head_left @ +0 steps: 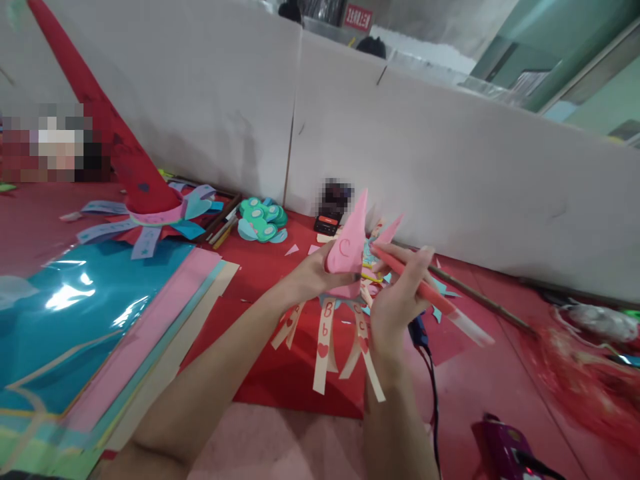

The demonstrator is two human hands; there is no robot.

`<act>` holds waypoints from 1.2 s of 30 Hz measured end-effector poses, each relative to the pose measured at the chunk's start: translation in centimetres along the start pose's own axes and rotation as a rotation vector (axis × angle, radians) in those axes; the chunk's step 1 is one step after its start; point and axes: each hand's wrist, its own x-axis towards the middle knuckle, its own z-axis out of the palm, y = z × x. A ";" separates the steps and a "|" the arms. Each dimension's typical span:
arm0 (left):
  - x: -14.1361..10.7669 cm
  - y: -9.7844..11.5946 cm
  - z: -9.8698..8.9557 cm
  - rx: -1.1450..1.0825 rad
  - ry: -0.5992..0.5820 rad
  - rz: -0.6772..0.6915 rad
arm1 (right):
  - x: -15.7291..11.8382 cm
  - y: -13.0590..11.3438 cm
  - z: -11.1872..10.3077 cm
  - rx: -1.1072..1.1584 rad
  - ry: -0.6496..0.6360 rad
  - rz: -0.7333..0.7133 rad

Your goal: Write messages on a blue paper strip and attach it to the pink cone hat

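White glare on the glossy blue sheet (135, 273), smeary blur over red plastic (585, 387).

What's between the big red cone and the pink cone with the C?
The head view shows thin sticks, green paper cutouts and pink scraps between the red cone and the pink cone.

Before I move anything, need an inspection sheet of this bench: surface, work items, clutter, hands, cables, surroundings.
Surface: red table, red sheet lying below the hands.
Work items: pink cone marked C, lettered strips hanging below; red marker.
Clutter: scraps, blue sheet at left, green cutouts, red cone, red bag at right.
Hands: left hand holds pink cone; right hand holds red marker.
Cables: black cable on table; cord at purple device, red light showing.
Surroundings: pale partition behind; red sign beyond.
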 end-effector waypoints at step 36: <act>0.1 0.0 -0.2 0.192 0.013 0.043 | -0.5 -0.2 0.5 -0.120 -0.048 -0.180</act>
